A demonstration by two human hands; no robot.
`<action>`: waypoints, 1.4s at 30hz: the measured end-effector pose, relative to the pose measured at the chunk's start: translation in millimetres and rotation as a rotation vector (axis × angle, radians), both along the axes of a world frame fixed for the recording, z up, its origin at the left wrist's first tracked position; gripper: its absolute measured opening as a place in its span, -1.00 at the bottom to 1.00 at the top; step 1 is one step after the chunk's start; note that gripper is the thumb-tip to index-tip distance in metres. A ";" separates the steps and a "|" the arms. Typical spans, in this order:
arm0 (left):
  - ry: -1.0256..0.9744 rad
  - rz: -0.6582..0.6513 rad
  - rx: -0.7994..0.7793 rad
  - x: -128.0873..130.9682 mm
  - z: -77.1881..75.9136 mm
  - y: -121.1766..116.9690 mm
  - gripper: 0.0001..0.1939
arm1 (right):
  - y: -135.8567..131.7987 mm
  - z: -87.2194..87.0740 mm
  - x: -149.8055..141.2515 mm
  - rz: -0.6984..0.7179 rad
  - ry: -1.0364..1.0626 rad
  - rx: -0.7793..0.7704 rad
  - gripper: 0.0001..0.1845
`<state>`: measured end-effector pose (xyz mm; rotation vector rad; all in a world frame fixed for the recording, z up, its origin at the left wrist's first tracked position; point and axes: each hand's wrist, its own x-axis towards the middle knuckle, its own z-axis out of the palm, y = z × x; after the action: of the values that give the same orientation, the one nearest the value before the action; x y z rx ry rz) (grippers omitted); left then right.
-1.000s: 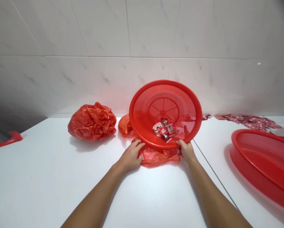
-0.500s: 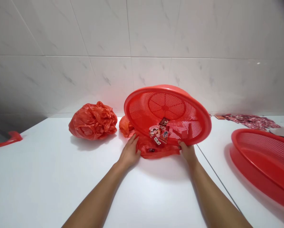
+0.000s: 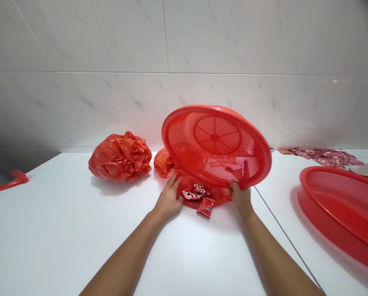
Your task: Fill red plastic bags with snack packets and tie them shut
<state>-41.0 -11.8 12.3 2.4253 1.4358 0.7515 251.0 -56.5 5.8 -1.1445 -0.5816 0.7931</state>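
A round red perforated plastic basket (image 3: 216, 144) stands tilted up on its edge, its inside facing me. My right hand (image 3: 241, 196) grips the basket's near rim. My left hand (image 3: 168, 197) lies with its fingers apart on a flattened red plastic bag (image 3: 190, 181), just below the basket's lower left rim. Several small red snack packets (image 3: 194, 192) rest on that bag between my hands. Another red packet (image 3: 206, 207) lies at the bag's near edge. The basket hides the bag's far part.
A bunched red plastic bag (image 3: 120, 157) sits to the left, and another red bag (image 3: 164, 163) is tucked behind the basket. A second red basket (image 3: 341, 205) lies at right. Patterned red wrappers (image 3: 325, 157) lie along the white tiled wall.
The packets have slid out of the tilted basket and now lie on the red bag. The basket stands steeper than before, and my left hand has stayed almost in place.
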 end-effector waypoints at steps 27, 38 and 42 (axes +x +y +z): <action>0.025 -0.579 0.321 42.9 23.4 -62.0 -0.65 | 10.7 14.6 9.3 -0.071 0.179 -0.268 -0.57; 0.184 -0.664 0.240 57.2 7.7 -68.6 -0.84 | 18.2 4.9 36.6 -0.579 -0.003 -0.137 -0.55; -0.129 -0.680 0.507 52.2 6.7 -62.3 -0.61 | 16.9 0.9 31.7 -0.679 -0.056 -0.104 -0.64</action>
<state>11.2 -74.1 19.0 2.8774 0.3193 1.1453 282.6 -39.6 6.8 -1.3527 -0.1677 0.2069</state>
